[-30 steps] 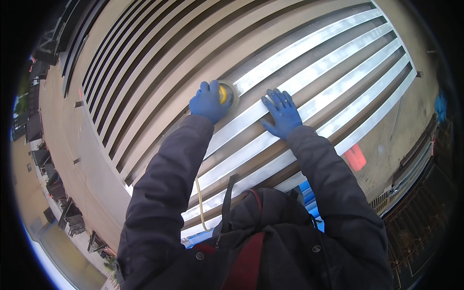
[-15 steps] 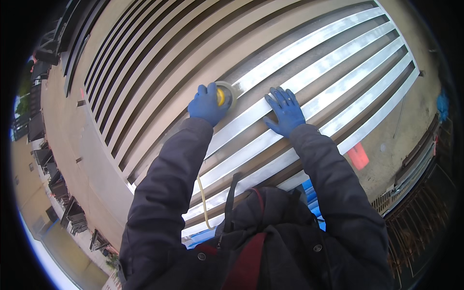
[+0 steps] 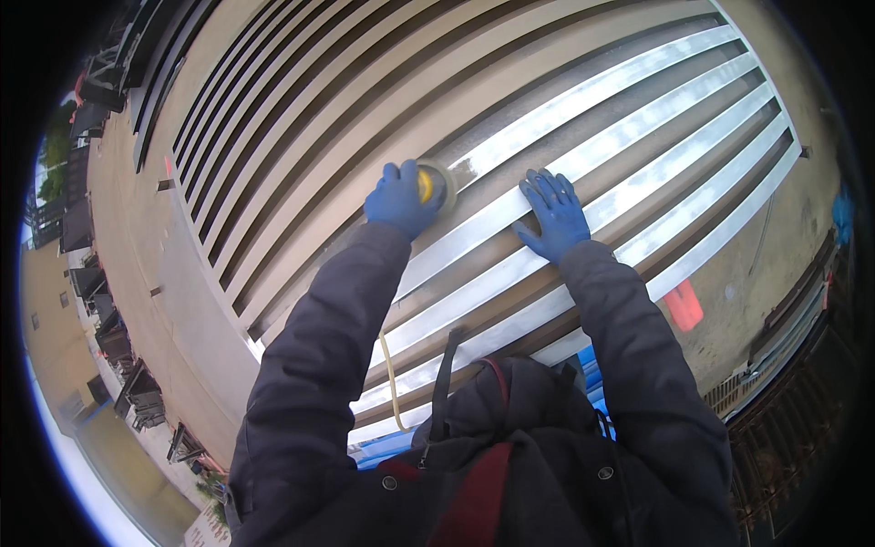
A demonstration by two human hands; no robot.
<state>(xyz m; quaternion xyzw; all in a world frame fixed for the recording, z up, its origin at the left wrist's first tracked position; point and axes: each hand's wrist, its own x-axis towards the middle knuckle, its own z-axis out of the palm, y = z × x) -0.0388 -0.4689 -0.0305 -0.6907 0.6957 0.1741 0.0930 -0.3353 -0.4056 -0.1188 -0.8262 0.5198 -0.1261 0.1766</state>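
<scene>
My left hand (image 3: 399, 201), in a blue glove, is wrapped round a small round sander (image 3: 426, 187) with a yellow and dark body. The sander's disc lies on a metal slat of a large slatted panel (image 3: 583, 159); just right of the disc the slat shows a dull grey patch, then bright shiny metal. My right hand (image 3: 554, 217), also gloved in blue, rests flat with fingers spread across a shiny slat to the right. A pale yellow hose or cord (image 3: 392, 378) hangs near my left forearm, over the panel's near slats.
Duller slats (image 3: 301, 146) fill the panel's far left; bright ones lie to the right. An orange-red object (image 3: 684, 305) lies on the ground beyond the right edge. Dark metal parts (image 3: 141, 392) line the left side. Stacked metal bars (image 3: 793, 305) lie at right.
The whole view has shifted slightly right and down. The sander stays at nearly the same spot on its slat, and my right hand still lies on the panel.
</scene>
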